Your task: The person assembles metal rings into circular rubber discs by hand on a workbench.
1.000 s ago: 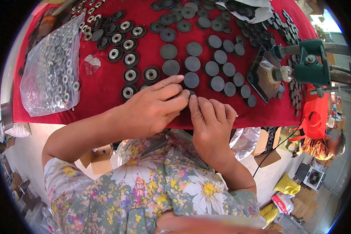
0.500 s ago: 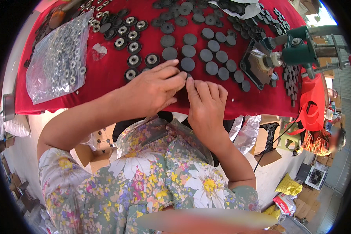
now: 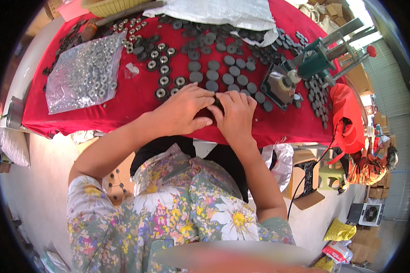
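My left hand (image 3: 181,110) and my right hand (image 3: 236,117) meet at the near edge of the red cloth. Between the right thumb and fingers shows a small dark piece (image 3: 218,104), mostly hidden by the hand. The left fingers are bent with their tips beside it, the thumb lower down; what they grip, if anything, is hidden. Just beyond the hands lie flat dark grey discs (image 3: 212,86) in rows. To their left stand black round parts with shiny metal bearings (image 3: 164,81) in the centre.
A clear plastic bag of metal bearings (image 3: 84,75) lies at left. At right stands a green hand press (image 3: 312,61) with a metal base. White sacking (image 3: 214,13) covers the far side. A red bag (image 3: 346,118) hangs at the right edge.
The view has shifted, showing more of the table's far side. My left thumb now lies farther from its fingers, and a dark piece shows between my right thumb and fingers.
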Available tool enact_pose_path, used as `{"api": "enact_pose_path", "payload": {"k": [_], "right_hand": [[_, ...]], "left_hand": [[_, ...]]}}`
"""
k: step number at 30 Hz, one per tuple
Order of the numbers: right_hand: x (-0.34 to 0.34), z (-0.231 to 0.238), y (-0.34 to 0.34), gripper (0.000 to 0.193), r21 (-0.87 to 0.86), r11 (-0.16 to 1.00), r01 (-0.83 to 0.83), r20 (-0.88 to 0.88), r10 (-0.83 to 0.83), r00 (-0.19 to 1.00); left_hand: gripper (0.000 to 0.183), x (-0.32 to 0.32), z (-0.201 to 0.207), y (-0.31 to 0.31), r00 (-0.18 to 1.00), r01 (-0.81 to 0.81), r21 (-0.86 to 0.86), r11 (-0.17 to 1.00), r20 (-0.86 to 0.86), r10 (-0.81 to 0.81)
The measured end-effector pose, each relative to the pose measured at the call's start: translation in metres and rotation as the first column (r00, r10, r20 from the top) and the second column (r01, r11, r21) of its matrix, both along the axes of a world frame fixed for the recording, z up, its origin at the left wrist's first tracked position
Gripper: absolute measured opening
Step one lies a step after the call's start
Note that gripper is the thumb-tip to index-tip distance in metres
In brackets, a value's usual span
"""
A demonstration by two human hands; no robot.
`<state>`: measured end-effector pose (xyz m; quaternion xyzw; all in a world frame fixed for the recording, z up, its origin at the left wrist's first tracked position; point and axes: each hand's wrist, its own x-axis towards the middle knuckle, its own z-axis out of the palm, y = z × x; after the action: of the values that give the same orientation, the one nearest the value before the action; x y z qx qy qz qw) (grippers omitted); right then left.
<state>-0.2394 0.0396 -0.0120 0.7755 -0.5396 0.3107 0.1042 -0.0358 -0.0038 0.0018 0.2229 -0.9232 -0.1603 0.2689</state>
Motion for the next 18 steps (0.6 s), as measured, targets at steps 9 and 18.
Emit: {"api": "enact_pose_path", "payload": {"k": [9,18], "right_hand": [[-0.028,0.024,-0.021,0.029,-0.03,0.983,0.18,-0.079,-0.182,0.98],[-0.034,0.027,-0.195,0.018,0.197,0.979,0.047,0.173,-0.082,0.982]], "left_hand": [[0.043,0.031,0.0,-0.032,0.982,-0.175,0.045,0.984,-0.059,0.177],[0.046,0.007,0.016,-0.108,0.934,-0.341,-0.072,0.937,0.09,0.347]]}}
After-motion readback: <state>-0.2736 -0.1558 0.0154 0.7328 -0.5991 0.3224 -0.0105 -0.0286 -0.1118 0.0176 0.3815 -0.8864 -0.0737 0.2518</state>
